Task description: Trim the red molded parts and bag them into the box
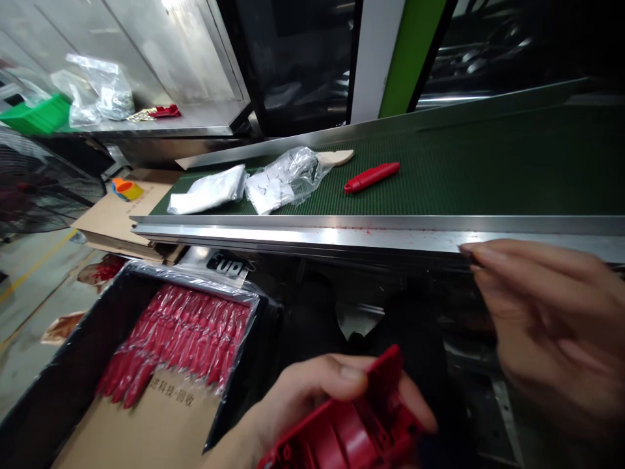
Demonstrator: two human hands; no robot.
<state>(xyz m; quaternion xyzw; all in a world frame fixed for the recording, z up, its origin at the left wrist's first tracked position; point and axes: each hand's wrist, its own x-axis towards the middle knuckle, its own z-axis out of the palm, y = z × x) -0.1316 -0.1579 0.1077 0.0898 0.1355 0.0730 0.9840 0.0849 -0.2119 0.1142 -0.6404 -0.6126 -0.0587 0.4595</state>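
Observation:
My left hand (317, 384) is closed around a red molded plastic shell (342, 436), low in the view. Ribs and small holes show on the shell's inner side, and its lower end is cut off by the frame. At the right, my right hand (551, 312) is held in a pinch at the metal edge of the conveyor. Something small and dark shows at its fingertips, too small to name. A red handle-shaped plastic piece (372, 177) lies on the green conveyor belt (488, 163), beyond both hands.
Clear plastic bags (288, 179) and a beige blade-shaped piece (336, 157) lie on the belt. A lined box (53, 371) at lower left holds wrapped red pieces (180, 332). Flat cardboard (105, 218), an orange tape roll (127, 189) and a fan (39, 176) stand left. The metal rail (342, 233) edges the belt.

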